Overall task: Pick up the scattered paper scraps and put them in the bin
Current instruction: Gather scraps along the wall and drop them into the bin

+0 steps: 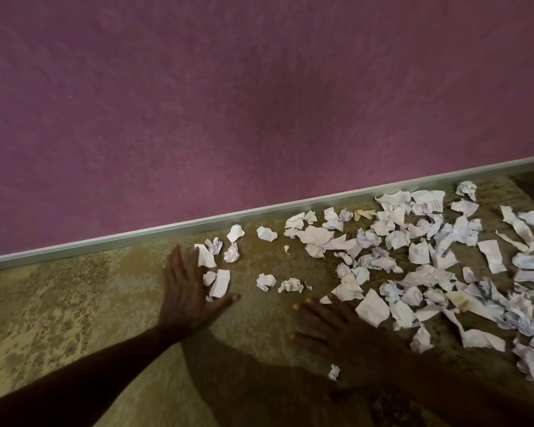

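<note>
Along the purple wall (259, 103), both flat, empty hands, left hand (188, 291) and right hand (336, 322), are herding paper scraps (413, 260) across the carpet (74, 318), probably needing bunching before binning

White paper scraps (413, 260), some crumpled and some torn flat, lie scattered over a mottled tan carpet (74, 303) that meets a purple wall (228, 103) along a pale baseboard (198, 224), thickest toward the right. The left hand (187, 291) lies flat on the carpet with its fingers spread, its thumb side touching a few scraps at the left edge of the scatter. The right hand (339, 325) is also flat and spread, its fingertips beside the scraps near the middle.
</note>
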The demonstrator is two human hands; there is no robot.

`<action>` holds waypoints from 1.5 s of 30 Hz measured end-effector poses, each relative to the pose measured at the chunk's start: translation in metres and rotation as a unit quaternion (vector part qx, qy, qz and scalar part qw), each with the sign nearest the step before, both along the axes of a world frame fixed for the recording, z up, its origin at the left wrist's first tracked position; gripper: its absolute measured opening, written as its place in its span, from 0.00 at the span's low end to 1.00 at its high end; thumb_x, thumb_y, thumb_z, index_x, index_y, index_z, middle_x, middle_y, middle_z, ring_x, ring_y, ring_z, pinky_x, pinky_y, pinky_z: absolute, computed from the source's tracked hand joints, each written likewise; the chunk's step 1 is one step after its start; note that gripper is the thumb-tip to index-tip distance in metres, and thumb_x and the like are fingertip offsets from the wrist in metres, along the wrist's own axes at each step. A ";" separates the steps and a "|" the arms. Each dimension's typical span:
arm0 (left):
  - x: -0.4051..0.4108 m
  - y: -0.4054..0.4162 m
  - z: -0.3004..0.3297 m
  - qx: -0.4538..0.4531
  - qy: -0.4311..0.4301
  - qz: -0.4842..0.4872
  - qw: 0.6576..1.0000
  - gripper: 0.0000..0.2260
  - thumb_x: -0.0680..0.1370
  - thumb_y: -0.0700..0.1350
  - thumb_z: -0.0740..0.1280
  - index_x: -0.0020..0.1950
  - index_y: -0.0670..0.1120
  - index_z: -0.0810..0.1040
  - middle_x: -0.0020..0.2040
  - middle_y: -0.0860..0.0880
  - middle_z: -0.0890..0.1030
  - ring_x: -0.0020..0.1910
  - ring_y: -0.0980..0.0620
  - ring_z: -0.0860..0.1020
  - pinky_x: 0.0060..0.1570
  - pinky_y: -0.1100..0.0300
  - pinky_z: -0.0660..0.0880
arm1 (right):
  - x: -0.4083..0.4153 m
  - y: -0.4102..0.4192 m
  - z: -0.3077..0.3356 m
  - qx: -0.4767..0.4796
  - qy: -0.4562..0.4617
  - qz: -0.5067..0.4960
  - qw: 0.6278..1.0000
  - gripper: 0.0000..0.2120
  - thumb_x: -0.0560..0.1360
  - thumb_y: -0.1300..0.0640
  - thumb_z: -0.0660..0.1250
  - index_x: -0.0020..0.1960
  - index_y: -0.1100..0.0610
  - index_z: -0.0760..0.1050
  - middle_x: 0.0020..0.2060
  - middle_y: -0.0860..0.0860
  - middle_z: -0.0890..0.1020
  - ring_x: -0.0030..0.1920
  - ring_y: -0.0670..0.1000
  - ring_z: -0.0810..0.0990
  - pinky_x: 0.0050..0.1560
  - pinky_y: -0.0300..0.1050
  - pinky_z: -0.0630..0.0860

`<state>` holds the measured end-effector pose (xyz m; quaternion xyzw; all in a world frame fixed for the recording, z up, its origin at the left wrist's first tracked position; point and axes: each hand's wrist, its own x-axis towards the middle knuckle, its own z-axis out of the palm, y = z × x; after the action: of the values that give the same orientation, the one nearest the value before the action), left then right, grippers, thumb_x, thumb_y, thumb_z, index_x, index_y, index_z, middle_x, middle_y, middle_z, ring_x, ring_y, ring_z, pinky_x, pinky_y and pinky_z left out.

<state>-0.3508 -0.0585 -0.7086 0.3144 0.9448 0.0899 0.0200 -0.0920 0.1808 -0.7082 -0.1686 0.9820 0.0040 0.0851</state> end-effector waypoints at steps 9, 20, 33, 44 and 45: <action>-0.012 0.046 -0.014 0.171 -0.144 -0.025 0.974 0.42 0.71 0.73 0.59 0.78 0.54 0.51 0.79 0.48 0.56 0.76 0.49 0.57 0.73 0.44 0.59 | -0.084 0.008 0.005 -0.046 0.092 -0.060 0.993 0.34 0.77 0.34 0.54 0.78 0.44 0.53 0.79 0.57 0.50 0.77 0.62 0.52 0.74 0.65 0.53; 0.013 0.106 -0.015 0.258 -0.122 0.004 0.958 0.33 0.73 0.67 0.64 0.72 0.50 0.64 0.76 0.45 0.60 0.74 0.52 0.59 0.70 0.52 0.60 | -0.090 0.028 0.005 -0.004 0.146 -0.033 0.989 0.12 0.73 0.53 0.70 0.54 0.56 0.78 0.53 0.56 0.81 0.52 0.56 0.80 0.53 0.52 0.76; 0.027 0.193 -0.021 0.268 -0.102 0.008 0.958 0.37 0.65 0.76 0.65 0.62 0.49 0.71 0.61 0.49 0.73 0.62 0.48 0.70 0.61 0.51 0.71 | -0.018 0.059 -0.004 -0.017 0.099 -0.128 0.987 0.31 0.75 0.31 0.54 0.69 0.49 0.69 0.71 0.58 0.70 0.71 0.62 0.67 0.66 0.69 0.64; 0.040 0.226 -0.022 0.173 -0.013 -0.119 0.978 0.24 0.74 0.70 0.58 0.62 0.58 0.73 0.69 0.48 0.71 0.68 0.45 0.68 0.66 0.45 0.66 | -0.008 0.057 -0.006 -0.004 0.096 -0.231 0.968 0.37 0.73 0.25 0.48 0.73 0.47 0.63 0.74 0.66 0.60 0.74 0.69 0.57 0.69 0.73 0.56; 0.037 0.225 -0.024 0.168 0.001 -0.129 0.977 0.21 0.75 0.68 0.58 0.59 0.56 0.73 0.66 0.47 0.73 0.65 0.44 0.70 0.63 0.47 0.68 | -0.011 0.057 -0.006 -0.004 0.095 -0.237 0.967 0.34 0.75 0.27 0.49 0.72 0.46 0.63 0.74 0.65 0.62 0.73 0.69 0.60 0.67 0.72 0.59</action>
<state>-0.3140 0.1662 -0.7328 0.4324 0.8679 0.2435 -0.0231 -0.1030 0.2377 -0.7146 0.0700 0.9975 -0.0044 -0.0108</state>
